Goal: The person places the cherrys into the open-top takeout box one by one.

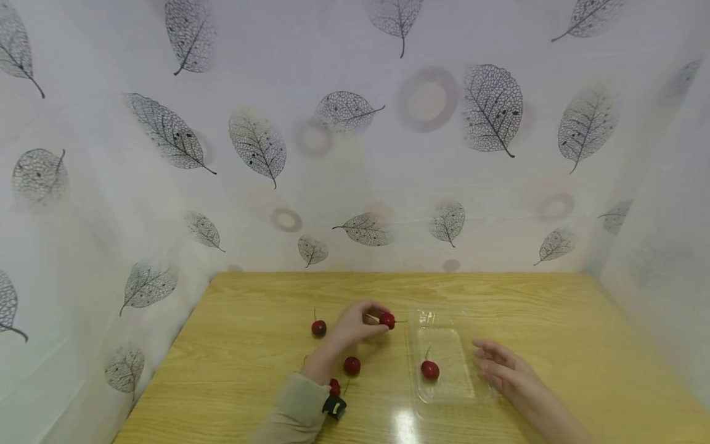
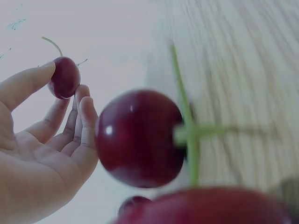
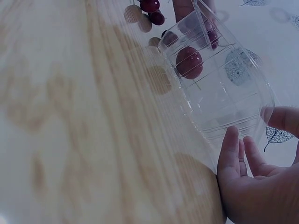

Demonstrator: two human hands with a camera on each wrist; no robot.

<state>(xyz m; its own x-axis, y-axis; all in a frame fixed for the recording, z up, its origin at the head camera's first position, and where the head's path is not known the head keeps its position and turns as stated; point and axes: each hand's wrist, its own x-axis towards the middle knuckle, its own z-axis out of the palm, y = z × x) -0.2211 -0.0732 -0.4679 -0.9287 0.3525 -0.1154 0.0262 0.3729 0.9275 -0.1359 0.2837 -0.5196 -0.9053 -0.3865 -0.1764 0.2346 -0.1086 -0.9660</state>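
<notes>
My left hand [image 1: 355,324] pinches a dark red cherry [image 2: 64,78] between thumb and fingertips, its stem sticking out. In the head view it is just left of a clear plastic box [image 1: 468,398]. Inside that box lies another cherry [image 1: 429,370], stem upward. At the box's right side is my right hand [image 1: 513,376]. The right wrist view shows its loosely extended fingers [image 3: 229,151] against or very near the clear wall, with the thumb by the rim; firm contact is hard to tell.
Loose cherries lie on the wooden table [image 1: 233,351]: one [image 1: 318,328] behind the left forearm, one [image 1: 352,366] in front of it, and one [image 1: 334,387] partly hidden by the black wrist device [image 1: 334,407]. Leaf-patterned sheeting [image 1: 355,172] encloses the table's back and sides.
</notes>
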